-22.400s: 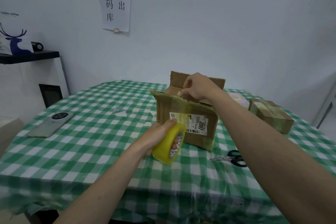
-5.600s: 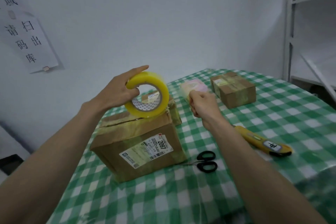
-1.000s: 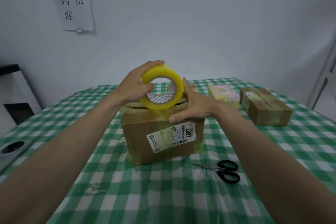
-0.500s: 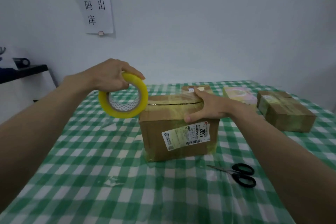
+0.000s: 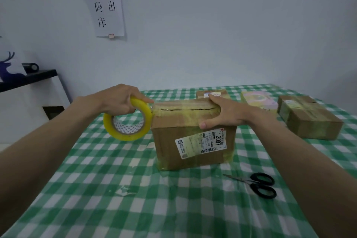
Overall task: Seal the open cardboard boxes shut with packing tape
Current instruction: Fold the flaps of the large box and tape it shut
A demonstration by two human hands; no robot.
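A brown cardboard box with a white label marked 2097 stands mid-table, its top flaps closed. A strip of clear yellowish tape runs along the top seam. My left hand grips a yellow tape roll at the box's upper left edge, where the tape leaves the roll. My right hand lies flat on the right end of the top, thumb down the front face, pressing the tape.
Black scissors lie in front of the box to the right. A taped box sits at the far right, a pink packet and a small box behind. A tape scrap lies on the green checked cloth.
My left hand has carried the roll down and right, against the box's upper left corner, from its spot well to the left. My right hand stays pressed on the box top.
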